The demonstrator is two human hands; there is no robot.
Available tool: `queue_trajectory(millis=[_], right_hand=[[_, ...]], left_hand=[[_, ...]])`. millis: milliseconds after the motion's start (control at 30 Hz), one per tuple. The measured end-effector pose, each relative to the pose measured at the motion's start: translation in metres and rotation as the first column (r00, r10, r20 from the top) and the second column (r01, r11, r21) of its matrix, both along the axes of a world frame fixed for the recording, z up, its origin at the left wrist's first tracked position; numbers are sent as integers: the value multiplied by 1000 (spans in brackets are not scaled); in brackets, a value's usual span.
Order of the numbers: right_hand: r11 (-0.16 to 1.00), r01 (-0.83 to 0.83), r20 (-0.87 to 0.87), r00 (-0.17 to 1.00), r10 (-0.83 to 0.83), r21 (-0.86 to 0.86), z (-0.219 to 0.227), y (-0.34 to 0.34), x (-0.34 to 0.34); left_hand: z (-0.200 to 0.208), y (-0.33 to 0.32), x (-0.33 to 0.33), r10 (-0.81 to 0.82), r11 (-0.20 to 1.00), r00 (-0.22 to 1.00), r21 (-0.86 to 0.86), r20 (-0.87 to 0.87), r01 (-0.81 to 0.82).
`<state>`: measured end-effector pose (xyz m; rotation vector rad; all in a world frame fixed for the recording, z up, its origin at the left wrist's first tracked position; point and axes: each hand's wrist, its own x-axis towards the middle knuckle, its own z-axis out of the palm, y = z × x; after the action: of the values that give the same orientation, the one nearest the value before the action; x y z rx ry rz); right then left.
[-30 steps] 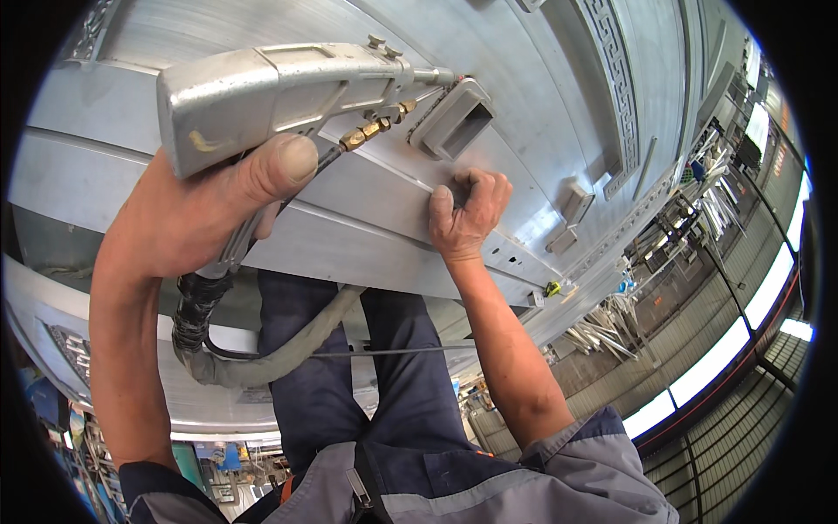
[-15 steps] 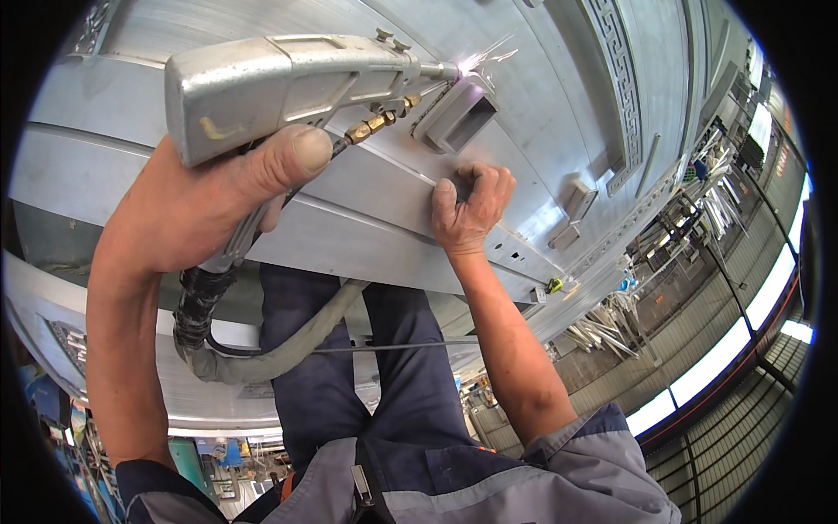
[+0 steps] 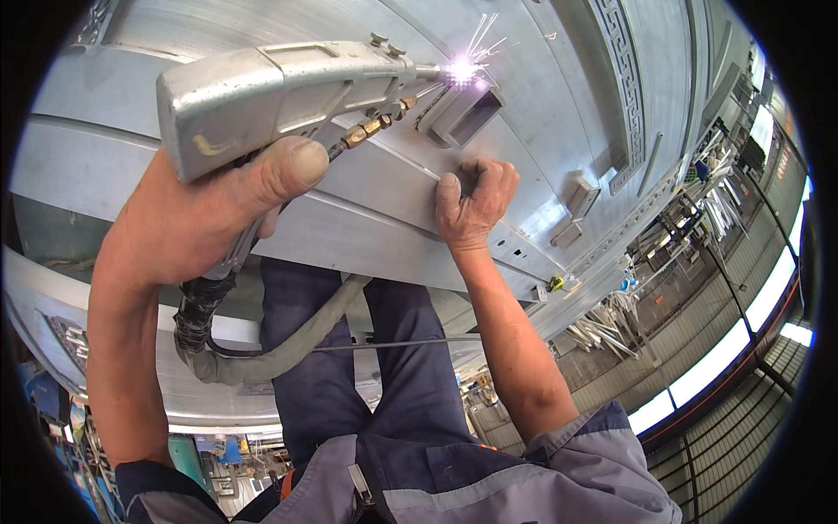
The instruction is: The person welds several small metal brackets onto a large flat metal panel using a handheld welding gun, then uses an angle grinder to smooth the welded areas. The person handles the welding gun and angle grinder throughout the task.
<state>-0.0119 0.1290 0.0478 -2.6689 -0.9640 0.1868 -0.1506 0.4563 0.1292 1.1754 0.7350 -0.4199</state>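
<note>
My left hand [image 3: 205, 214] is closed around the grip of a silver hand-held welding gun [image 3: 288, 96], thumb along its side. A brass-fitted feed line [image 3: 367, 131] runs under the gun toward its nozzle. A bright violet-white arc with sparks burns at the nozzle, at the far edge of a short rectangular metal tube piece [image 3: 445, 113]. That piece stands on a large silver metal panel [image 3: 541, 96]. Just nearer than the tube piece, my right hand [image 3: 478, 205] rests on the panel in a loose fist, with no object visible in it.
A grey sheathed cable [image 3: 305, 349] loops from the gun across my legs. Another small rectangular bracket [image 3: 580, 201] and a raised key-pattern strip [image 3: 624, 96] sit on the panel to the right. Bundles of metal lengths [image 3: 607, 327] lie on the floor beyond the panel.
The nozzle has shifted slightly left along the tube piece's far edge. The arc is larger and brighter, its sparks rising more steeply. My right hand keeps its place on the panel.
</note>
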Motion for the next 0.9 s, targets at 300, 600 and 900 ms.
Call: queue_trajectory(millis=[300, 600, 900], right_hand=[[1000, -4, 15, 1000, 4, 8, 0, 2, 0], [1000, -5, 2, 1000, 5, -2, 1, 1, 0], [1000, -24, 5, 1000, 24, -4, -1, -1, 1]], left_hand=[[5, -3, -6, 20, 999, 1000, -32, -6, -20], [7, -7, -14, 54, 996, 998, -71, -13, -54], [9, -7, -19, 38, 996, 999, -84, -15, -39]])
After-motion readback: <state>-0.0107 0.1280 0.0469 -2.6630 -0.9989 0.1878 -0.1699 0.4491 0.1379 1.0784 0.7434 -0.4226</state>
